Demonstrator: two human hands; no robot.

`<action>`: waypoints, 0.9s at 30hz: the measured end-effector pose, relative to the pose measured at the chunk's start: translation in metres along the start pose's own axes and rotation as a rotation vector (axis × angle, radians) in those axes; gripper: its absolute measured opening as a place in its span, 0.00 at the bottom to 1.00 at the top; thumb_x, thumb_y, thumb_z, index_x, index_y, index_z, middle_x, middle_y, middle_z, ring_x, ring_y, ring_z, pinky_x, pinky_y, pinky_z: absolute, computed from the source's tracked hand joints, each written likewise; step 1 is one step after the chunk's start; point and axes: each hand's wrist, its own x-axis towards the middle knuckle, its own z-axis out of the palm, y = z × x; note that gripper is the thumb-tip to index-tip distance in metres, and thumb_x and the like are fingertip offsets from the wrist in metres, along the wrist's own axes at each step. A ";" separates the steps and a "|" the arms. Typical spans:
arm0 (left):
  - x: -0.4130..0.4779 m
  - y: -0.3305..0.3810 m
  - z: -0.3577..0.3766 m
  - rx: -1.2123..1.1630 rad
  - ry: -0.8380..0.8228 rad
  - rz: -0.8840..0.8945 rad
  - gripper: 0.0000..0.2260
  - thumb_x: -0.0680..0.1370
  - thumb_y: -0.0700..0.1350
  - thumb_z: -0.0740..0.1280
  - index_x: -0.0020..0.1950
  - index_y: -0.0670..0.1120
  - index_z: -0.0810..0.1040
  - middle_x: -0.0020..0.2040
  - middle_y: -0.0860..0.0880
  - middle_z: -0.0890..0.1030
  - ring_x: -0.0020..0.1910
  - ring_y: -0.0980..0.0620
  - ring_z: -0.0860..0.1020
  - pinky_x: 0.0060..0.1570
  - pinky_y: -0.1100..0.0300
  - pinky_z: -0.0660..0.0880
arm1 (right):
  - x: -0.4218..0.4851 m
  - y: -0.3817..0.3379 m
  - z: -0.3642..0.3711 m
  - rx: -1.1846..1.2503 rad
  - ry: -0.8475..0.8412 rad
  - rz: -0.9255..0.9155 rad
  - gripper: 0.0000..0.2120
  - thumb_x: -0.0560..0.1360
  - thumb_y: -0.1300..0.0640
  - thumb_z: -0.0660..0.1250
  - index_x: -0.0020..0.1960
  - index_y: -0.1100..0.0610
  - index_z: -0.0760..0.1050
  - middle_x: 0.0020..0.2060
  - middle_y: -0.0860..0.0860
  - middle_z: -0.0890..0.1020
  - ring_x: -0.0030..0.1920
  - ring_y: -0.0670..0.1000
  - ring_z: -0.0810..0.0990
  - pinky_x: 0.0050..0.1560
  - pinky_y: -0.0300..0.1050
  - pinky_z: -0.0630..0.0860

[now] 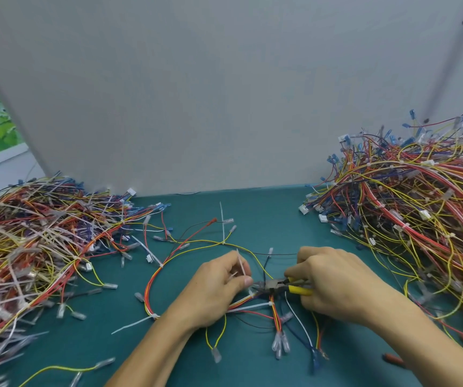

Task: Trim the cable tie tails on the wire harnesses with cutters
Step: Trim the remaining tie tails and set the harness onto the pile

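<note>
The step in hand looks to be the cut itself: the left hand pinches a white tail between thumb and curled fingers, just left of the cutters, and the right hand grips their yellow handles with its fingers wrapped round them. To do it well, pull the tail taut away from the cutters, lay the blades flat against the tie's head so no sharp stub is left, and check that no wire lies between the blades before squeezing. The tips sit close by the left thumb, so mind that too. Whether the blades have bitten yet cannot be told. The harness is a thin bundle of red, orange and yellow wires that loops out to the left of the cutters and fans below them into clear-sleeved terminals. Several untrimmed tails stick out from it, one below and left of the cutters, another far above them. It lies on a green mat, with a left pile and a right pile of harnesses well apart on either side of the cutters.
</note>
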 end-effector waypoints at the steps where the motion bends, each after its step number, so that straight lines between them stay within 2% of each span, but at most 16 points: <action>1: 0.000 0.000 0.000 -0.002 0.001 0.000 0.08 0.77 0.43 0.68 0.41 0.53 0.73 0.29 0.65 0.73 0.29 0.62 0.69 0.33 0.69 0.64 | 0.000 0.001 0.000 -0.002 0.000 0.002 0.11 0.70 0.48 0.61 0.51 0.48 0.74 0.47 0.46 0.72 0.46 0.55 0.75 0.38 0.44 0.68; 5: 0.000 -0.001 0.001 -0.015 0.008 -0.003 0.07 0.76 0.43 0.68 0.41 0.53 0.73 0.29 0.64 0.72 0.29 0.61 0.68 0.32 0.69 0.64 | 0.002 -0.002 0.004 0.005 -0.017 -0.011 0.10 0.70 0.49 0.62 0.50 0.48 0.73 0.47 0.46 0.71 0.47 0.56 0.76 0.39 0.45 0.69; 11: 0.000 0.000 0.001 -0.023 0.009 0.005 0.08 0.76 0.43 0.68 0.40 0.53 0.73 0.29 0.63 0.73 0.28 0.61 0.67 0.32 0.69 0.63 | 0.004 -0.002 0.006 -0.035 -0.023 -0.024 0.07 0.70 0.51 0.62 0.48 0.47 0.71 0.46 0.46 0.71 0.45 0.57 0.75 0.37 0.44 0.66; 14: 0.000 0.000 0.002 -0.027 0.011 0.006 0.09 0.76 0.42 0.68 0.40 0.53 0.73 0.29 0.63 0.73 0.28 0.61 0.67 0.33 0.69 0.64 | 0.004 -0.003 0.005 -0.048 -0.034 -0.037 0.04 0.71 0.53 0.61 0.45 0.47 0.68 0.43 0.46 0.67 0.46 0.57 0.75 0.37 0.44 0.64; 17: 0.000 0.000 0.003 -0.032 0.018 0.007 0.09 0.76 0.42 0.68 0.39 0.53 0.73 0.29 0.63 0.73 0.28 0.62 0.68 0.33 0.69 0.64 | 0.005 -0.004 0.006 -0.057 -0.051 -0.052 0.06 0.72 0.55 0.61 0.42 0.47 0.64 0.41 0.46 0.64 0.47 0.57 0.75 0.37 0.45 0.64; 21: 0.000 0.000 0.003 -0.041 0.021 0.001 0.09 0.76 0.41 0.68 0.39 0.53 0.73 0.29 0.62 0.73 0.28 0.61 0.67 0.33 0.69 0.64 | 0.006 -0.004 0.007 -0.073 -0.049 -0.070 0.02 0.73 0.55 0.60 0.45 0.49 0.68 0.43 0.46 0.67 0.49 0.57 0.76 0.37 0.46 0.68; 27: 0.000 0.001 0.004 -0.029 0.025 0.003 0.10 0.76 0.41 0.68 0.39 0.53 0.73 0.29 0.62 0.73 0.28 0.61 0.67 0.32 0.69 0.63 | 0.005 -0.005 0.006 -0.132 -0.027 -0.074 0.03 0.72 0.53 0.60 0.46 0.48 0.69 0.40 0.46 0.66 0.45 0.58 0.75 0.36 0.45 0.62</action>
